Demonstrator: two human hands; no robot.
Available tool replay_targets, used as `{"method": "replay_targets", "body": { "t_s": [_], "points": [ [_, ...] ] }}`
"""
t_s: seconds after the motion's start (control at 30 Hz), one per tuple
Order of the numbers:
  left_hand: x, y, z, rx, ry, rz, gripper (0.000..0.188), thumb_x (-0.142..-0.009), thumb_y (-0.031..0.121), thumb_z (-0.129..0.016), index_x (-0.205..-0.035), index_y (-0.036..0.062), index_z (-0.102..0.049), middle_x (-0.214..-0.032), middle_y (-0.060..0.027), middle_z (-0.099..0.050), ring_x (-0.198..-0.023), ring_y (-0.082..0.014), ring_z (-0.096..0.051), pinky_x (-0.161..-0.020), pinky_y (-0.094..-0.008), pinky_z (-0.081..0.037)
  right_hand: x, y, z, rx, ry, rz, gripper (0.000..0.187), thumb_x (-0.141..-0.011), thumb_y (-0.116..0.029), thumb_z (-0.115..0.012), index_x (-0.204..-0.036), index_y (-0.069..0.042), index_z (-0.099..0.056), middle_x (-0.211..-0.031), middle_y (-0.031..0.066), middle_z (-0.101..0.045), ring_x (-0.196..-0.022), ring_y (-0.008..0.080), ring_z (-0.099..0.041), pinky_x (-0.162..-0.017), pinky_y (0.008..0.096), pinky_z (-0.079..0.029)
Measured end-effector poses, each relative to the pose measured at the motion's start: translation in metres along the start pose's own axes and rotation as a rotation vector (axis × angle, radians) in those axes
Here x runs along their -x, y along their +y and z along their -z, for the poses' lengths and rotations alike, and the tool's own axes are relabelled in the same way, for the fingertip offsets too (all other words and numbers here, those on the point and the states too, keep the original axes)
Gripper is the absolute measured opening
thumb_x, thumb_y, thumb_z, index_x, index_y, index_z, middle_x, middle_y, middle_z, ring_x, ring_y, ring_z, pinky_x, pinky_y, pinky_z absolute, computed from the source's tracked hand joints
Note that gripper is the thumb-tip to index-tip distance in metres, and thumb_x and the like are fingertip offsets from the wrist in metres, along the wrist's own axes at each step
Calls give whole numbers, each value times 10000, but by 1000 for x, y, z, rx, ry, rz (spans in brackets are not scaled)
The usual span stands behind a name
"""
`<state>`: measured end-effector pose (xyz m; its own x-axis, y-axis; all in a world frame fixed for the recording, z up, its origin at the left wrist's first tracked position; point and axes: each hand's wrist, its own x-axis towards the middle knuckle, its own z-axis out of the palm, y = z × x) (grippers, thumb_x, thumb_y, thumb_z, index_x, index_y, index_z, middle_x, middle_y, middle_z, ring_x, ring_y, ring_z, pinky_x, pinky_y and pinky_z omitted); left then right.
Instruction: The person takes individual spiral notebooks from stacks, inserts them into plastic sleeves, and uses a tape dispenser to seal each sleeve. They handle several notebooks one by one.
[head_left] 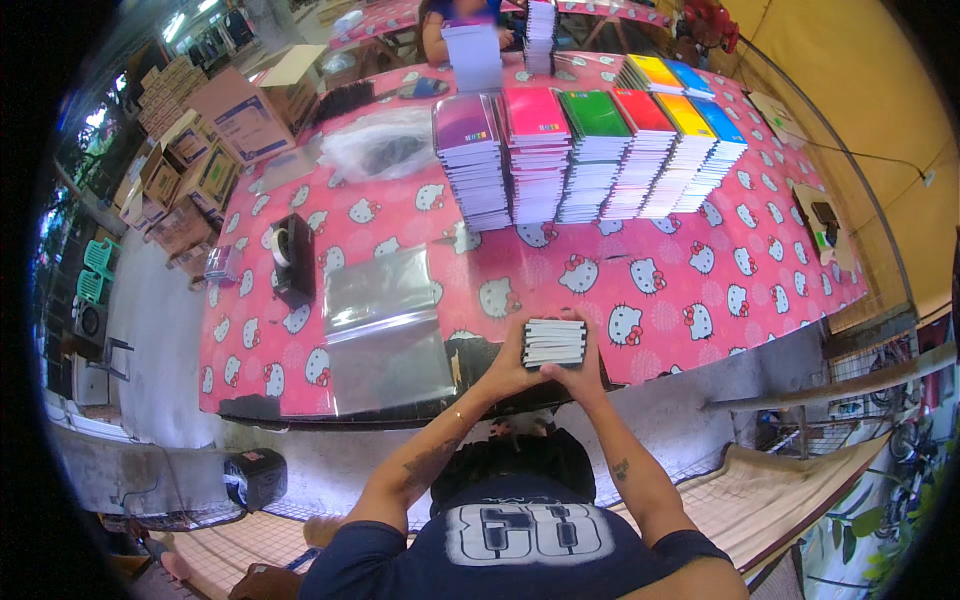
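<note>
A small stack of notebooks (554, 343) is held at the table's near edge, its white page edges and dark spines turned up. My left hand (507, 372) wraps its left side, and my right hand (582, 378) grips the right side with the thumb along the near edge. Left of my hands lie clear plastic sleeves (378, 292), flat and partly overlapping the table edge. Beyond them stands a black tape dispenser (293, 265) with a roll in it. Farther off, tall notebook stacks stand in a row, among them purple (466, 122), pink (536, 112), green (597, 115) and red (643, 110) ones.
The table (590, 290) has a pink cartoon-cat cover. Crumpled clear plastic (380, 145) lies at the far left, with cardboard boxes (245, 115) beyond. A small wrapped pack (222, 263) sits at the left edge. Across the table sits another person (435, 40). A phone (825, 212) rests on cardboard at right.
</note>
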<state>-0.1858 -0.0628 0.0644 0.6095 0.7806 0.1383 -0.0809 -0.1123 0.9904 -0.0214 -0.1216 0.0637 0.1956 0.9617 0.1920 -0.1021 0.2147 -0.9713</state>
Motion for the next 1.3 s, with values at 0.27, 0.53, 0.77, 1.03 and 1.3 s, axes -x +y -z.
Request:
{"method": "replay_targets", "body": {
  "t_s": [0.27,0.53,0.77,1.03,1.3],
  "points": [
    [-8,-17,2,-105,33,-71,870,-742,216,-875,-1410,37,-347,-1286,-153,-532,-1200,-258,-554,-1030,-395,-449,-5,21,12,103,-36,15,1009,-624,-269,-978,-1391,-56,-359,-1273,117,-485,-1202,236,-512,-1040,383,-433],
    [-13,-8,7,-279,2,-55,846,-717,237,-884,-1365,8,-391,-1215,-192,-607,-1175,-347,-605,-1040,-425,-446,-17,11,23,203,-132,25,918,-631,-203,-974,-1323,-63,-388,-1210,88,-532,-1166,211,-546,-1013,372,-460],
    [-16,38,23,-787,-161,57,1180,-668,438,-881,-1497,-84,-223,-1346,-274,-545,-1285,-436,-513,-1141,-522,-331,-19,7,30,187,-233,-12,902,-636,-174,-965,-1330,-62,-398,-1219,96,-559,-1158,206,-562,-1002,367,-471],
    [-7,94,-53,-1279,10,-202,975,-843,510,-713,-1476,-117,-318,-1526,-320,-351,-1448,-477,-299,-1206,-591,-180,-25,26,39,121,-232,-8,920,-611,-175,-955,-1349,-60,-418,-1241,97,-568,-1136,181,-552,-981,357,-469],
    [-33,93,-29,-1333,-235,-128,961,-742,618,-761,-1328,-81,-458,-1359,-291,-502,-1296,-440,-479,-1123,-517,-345,-25,21,44,174,-307,47,857,-673,-172,-925,-1353,-61,-416,-1194,85,-581,-1094,185,-568,-953,363,-483]
  ]
}}
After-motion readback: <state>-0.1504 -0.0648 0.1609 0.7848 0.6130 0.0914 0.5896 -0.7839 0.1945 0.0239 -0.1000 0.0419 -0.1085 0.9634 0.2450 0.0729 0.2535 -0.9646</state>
